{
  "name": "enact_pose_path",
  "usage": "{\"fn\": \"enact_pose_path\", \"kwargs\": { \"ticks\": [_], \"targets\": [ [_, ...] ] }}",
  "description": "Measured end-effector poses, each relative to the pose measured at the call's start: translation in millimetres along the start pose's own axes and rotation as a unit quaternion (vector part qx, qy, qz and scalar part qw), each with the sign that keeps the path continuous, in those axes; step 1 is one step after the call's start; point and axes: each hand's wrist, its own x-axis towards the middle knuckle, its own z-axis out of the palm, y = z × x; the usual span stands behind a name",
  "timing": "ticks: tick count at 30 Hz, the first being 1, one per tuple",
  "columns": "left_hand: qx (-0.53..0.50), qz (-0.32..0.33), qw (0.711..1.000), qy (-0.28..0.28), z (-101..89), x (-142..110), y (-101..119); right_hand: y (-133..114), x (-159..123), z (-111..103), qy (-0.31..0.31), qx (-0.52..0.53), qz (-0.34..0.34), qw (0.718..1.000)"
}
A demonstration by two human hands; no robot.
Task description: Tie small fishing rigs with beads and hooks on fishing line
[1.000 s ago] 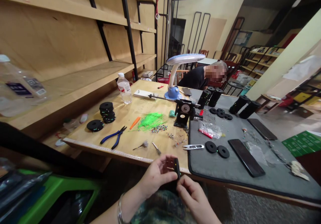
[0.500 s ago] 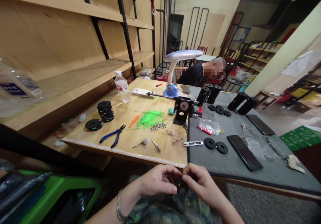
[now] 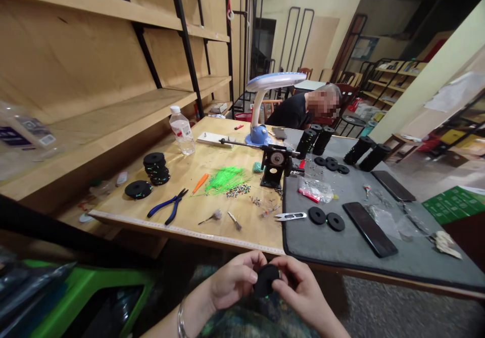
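Observation:
A round black foam line spool [image 3: 265, 280] with small green bits at its rim is held over my lap, just off the table's front edge. My left hand [image 3: 235, 280] grips its left side between thumb and fingers. On the other side, my right hand [image 3: 301, 288] pinches the rim with thumb and forefinger. Ahead of the hands lie thread snips [image 3: 290, 216], two more black spools [image 3: 326, 219] and small tufts of fine wire or line [image 3: 234, 221]. Pliers with blue handles [image 3: 167, 207] rest farther left.
A black winding device [image 3: 273, 169] stands mid-table near a desk lamp [image 3: 259, 133]. Green strands [image 3: 226, 179], beads [image 3: 238, 190], a bottle [image 3: 182, 131] and stacked spools [image 3: 156, 167] are around it. A phone [image 3: 369, 229] lies on the grey mat [image 3: 303, 244]. Across sits another person [image 3: 290, 113].
The spool has come up and turned its flat face into view between my hands. Both hands have shifted their grip around it. The camera view has moved slightly.

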Motion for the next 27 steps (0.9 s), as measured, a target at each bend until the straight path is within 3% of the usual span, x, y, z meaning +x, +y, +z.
{"fn": "enact_pose_path", "kwargs": {
  "ticks": [6,9,13,15,17,23,27],
  "targets": [
    [0.006,0.042,0.999,0.025,3.5,-0.4,-0.7,-0.6,2.0,2.3,0.008,-0.09,-0.043,0.995],
    [0.092,0.072,0.992,0.037,5.2,-0.9,1.1,1.2,0.7,1.9,0.015,-0.116,-0.053,0.992],
    [0.301,0.141,0.94,0.082,6.1,-0.7,2.0,2.5,-1.2,1.4,0.015,-0.144,-0.068,0.987],
    [0.347,0.161,0.916,0.121,5.3,0.8,0.0,2.9,-0.9,2.2,0.023,-0.14,-0.063,0.988],
    [0.337,0.174,0.914,0.145,4.8,3.1,-3.4,3.4,0.1,4.1,0.041,-0.112,-0.046,0.992],
    [0.221,0.189,0.945,0.153,11.3,9.4,-14.3,6.2,0.6,13.8,0.09,0.024,0.016,0.996],
    [0.183,0.188,0.953,0.154,14.5,11.7,-19.7,7.6,-0.9,17.0,0.099,0.017,0.019,0.995]
  ]
}}
